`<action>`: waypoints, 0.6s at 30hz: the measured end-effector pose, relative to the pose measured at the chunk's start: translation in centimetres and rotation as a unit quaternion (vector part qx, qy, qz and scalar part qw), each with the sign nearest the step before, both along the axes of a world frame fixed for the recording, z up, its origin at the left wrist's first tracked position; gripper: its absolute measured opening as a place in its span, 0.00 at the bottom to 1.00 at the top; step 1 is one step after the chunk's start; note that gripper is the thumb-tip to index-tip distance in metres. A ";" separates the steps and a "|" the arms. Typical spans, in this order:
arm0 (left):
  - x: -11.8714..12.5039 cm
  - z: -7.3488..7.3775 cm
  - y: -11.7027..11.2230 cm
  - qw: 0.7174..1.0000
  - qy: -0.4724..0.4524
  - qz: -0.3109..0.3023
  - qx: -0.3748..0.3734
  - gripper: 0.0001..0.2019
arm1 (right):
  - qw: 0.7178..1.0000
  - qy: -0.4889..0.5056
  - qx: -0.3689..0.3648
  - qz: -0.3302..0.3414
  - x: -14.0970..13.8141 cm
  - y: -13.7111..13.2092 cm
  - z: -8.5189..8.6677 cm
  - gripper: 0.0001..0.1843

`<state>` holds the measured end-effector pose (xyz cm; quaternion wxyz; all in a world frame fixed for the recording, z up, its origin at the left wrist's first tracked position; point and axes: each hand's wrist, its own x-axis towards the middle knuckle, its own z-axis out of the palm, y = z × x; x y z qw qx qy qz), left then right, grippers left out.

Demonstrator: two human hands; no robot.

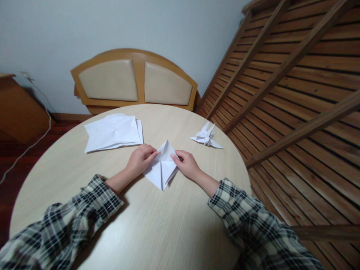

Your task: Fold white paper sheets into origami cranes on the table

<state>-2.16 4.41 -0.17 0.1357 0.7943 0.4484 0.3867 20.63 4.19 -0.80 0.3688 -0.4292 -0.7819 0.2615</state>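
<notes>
A white sheet of folded paper (pixel 162 173), diamond-shaped with a slit down its lower middle, is between my hands over the table. Its upper tip points away from me. My left hand (pixel 141 159) pinches its left edge, thumb on top and fingers curled at the side. On the opposite edge, my right hand (pixel 188 163) grips the paper the same way, thumb pressed on the upper layer. The undersides of the folds are hidden. To the right, beyond my right hand, rest folded paper cranes (pixel 207 137), clustered so that I cannot tell them apart.
A stack of creased white paper sheets (pixel 115 131) lies at the back left of the round pale table (pixel 157 228). Behind the table stands a wooden headboard (pixel 139 77) with padded panels. Slatted wood (pixel 295 112) leans along the right. A white cable (pixel 46 131) runs down at the left.
</notes>
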 end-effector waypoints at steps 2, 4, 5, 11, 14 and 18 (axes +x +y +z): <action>0.0 0.0 0.0 1.000 -0.002 0.003 0.002 0.12 | 1.000 0.000 0.004 0.000 0.0 0.0 0.0 0.14; 0.1 0.0 -0.1 1.000 -0.005 0.005 0.003 0.13 | 1.000 -0.003 0.006 -0.001 0.0 0.0 -0.1 0.14; 0.1 0.0 -0.1 1.000 -0.009 0.006 0.003 0.13 | 1.000 -0.006 0.006 -0.002 0.0 0.0 0.0 0.14; 0.3 0.1 -0.4 0.999 -0.051 0.013 0.001 0.10 | 0.999 -0.028 0.024 0.006 -0.2 -0.4 0.3 0.14; 0.2 0.1 -0.3 0.998 -0.054 0.020 0.010 0.11 | 0.998 -0.038 0.040 0.019 -0.3 -0.6 0.4 0.14; 0.1 0.0 -0.3 0.998 -0.049 0.028 0.014 0.12 | 0.997 -0.054 0.051 0.022 -0.4 -0.7 0.5 0.15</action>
